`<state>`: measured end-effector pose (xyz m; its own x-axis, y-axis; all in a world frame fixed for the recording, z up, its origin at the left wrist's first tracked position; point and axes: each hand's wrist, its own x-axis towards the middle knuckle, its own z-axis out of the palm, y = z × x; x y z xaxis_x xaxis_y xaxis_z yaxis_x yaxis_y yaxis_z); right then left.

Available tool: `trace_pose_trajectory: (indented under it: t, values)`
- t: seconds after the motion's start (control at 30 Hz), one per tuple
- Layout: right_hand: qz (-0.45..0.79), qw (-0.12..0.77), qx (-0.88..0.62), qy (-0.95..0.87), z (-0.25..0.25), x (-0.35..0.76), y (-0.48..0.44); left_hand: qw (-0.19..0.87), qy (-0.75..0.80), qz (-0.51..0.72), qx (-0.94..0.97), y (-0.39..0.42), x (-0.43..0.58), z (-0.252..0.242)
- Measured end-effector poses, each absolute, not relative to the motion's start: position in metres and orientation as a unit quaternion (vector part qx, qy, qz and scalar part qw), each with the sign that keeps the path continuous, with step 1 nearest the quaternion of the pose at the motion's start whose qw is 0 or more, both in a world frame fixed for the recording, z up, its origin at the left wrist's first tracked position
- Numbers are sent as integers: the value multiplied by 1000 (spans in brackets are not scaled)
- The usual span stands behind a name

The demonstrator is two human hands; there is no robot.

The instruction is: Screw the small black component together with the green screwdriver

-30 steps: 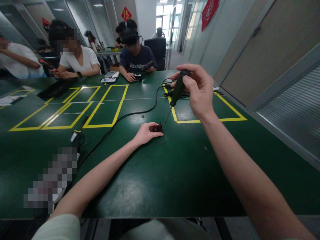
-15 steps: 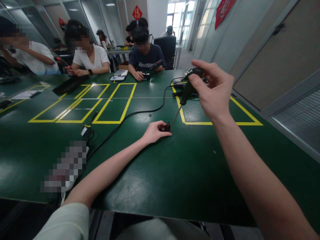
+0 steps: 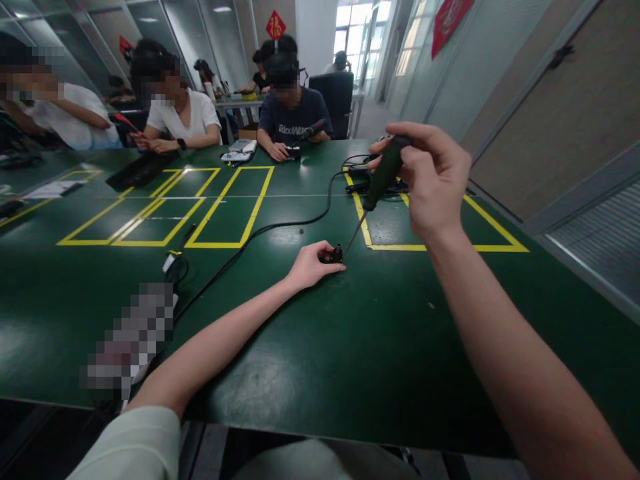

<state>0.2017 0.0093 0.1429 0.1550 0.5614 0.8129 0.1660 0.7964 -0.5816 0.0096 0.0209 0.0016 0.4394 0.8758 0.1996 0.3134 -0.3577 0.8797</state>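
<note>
My right hand (image 3: pixel 430 177) is closed around the dark green handle of a screwdriver (image 3: pixel 383 175), held tilted above the table. Its thin metal shaft slants down and left, and the tip meets a small black part (image 3: pixel 337 253). My left hand (image 3: pixel 313 263) rests on the green table (image 3: pixel 350 347) and pinches that small black part between fingers and thumb, holding it against the surface.
A black cable (image 3: pixel 260 230) runs from the table's far middle toward a blurred object (image 3: pixel 133 333) at the near left. Yellow tape rectangles (image 3: pixel 220 207) mark the surface. Other black tools (image 3: pixel 360 177) lie behind my right hand. Several people sit at the far side.
My view shifted right and slightly up a second ago and has held since. My right fingers have shifted on the screwdriver handle; the tip stays on the black part.
</note>
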Motion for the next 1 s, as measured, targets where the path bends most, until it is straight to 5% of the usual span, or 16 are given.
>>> trace_pose_trajectory:
  t: [0.57,0.77,1.0]
  values:
    - [54,704,-324,-629,146,200,6,411,402,347,741,23,8,-4]
    - [153,720,-272,-620,142,195,9,405,410,347,739,20,8,1]
    - [69,723,-303,-617,141,198,10,397,415,345,742,19,8,3]
